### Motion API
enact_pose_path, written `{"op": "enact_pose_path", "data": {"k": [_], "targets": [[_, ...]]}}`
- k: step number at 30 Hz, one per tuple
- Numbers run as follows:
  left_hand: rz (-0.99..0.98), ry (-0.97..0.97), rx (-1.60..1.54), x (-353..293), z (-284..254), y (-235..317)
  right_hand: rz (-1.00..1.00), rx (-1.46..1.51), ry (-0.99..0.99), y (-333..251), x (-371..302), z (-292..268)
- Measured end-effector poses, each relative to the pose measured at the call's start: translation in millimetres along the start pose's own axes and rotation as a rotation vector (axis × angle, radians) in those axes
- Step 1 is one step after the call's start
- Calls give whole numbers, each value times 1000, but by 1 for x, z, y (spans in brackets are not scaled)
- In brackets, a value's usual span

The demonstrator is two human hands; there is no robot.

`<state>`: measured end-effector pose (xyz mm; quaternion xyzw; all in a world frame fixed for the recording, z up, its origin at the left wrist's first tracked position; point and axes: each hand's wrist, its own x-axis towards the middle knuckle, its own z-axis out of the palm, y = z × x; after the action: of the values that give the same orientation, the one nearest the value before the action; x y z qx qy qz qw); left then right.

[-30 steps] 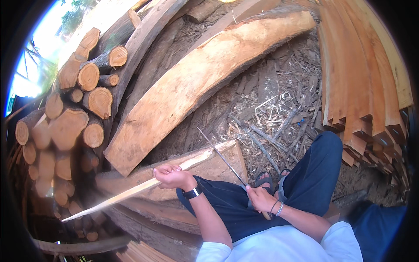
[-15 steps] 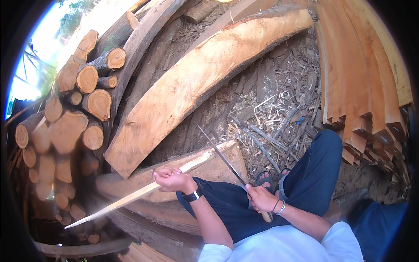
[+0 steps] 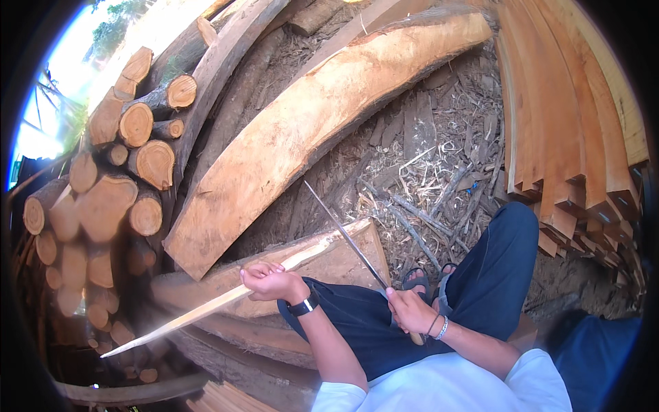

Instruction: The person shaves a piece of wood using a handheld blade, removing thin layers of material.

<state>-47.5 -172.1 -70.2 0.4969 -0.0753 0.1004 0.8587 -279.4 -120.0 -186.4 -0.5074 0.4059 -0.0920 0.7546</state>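
Note:
My left hand (image 3: 269, 282) is closed around a long pale wooden stick (image 3: 185, 321) with a tapered point at its lower left end. The stick's other end lies over a sawn timber slab (image 3: 350, 264) in front of me. In my closed right hand (image 3: 410, 310) is a long, thin-bladed knife (image 3: 348, 237); the butt of its wooden handle (image 3: 417, 338) shows below the fist. The blade slants up and to the left, crossing above the stick's upper end in this view. Whether blade and stick touch, I cannot tell.
Stacked round logs (image 3: 152, 165) stand at the left. A large curved slab (image 3: 329, 127) lies beyond my hands. Bark and pale shavings (image 3: 439, 168) cover the ground, with thin branches (image 3: 415, 218) among them. Long sawn boards (image 3: 549, 103) are piled at the right.
The knife's tip has swung slightly up and to the left, and its blade shows narrower. My left hand and the stick have stayed nearly still.

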Motion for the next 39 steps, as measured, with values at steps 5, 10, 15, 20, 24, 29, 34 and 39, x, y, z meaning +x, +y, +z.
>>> {"op": "enact_pose_path", "data": {"k": [5, 10, 15, 20, 24, 29, 34, 39], "targets": [[-11, -1, -8, 0, 4, -1, -42, -329, 108, 3, 3, 4], [-3, -29, 26, -2, -3, 1, -122, -212, 89, -12, -5, 0], [-5, -20, -10, -2, 2, 0, -40, -137, 48, -14, -5, 1], [-9, 5, 11, 1, -4, 1, 59, -159, 7, 10, 6, -1], [-10, -1, 9, 0, -2, 2, -89, -135, 56, -5, 1, 1], [1, -20, -2, 3, -2, -2, -112, -336, 106, -1, 5, -1], [-7, -8, 14, 5, -7, -3, -150, -162, 79, -16, 0, -3], [-14, -16, 36, 1, 1, 2, 5, -50, -21, 5, 8, -3]]}}
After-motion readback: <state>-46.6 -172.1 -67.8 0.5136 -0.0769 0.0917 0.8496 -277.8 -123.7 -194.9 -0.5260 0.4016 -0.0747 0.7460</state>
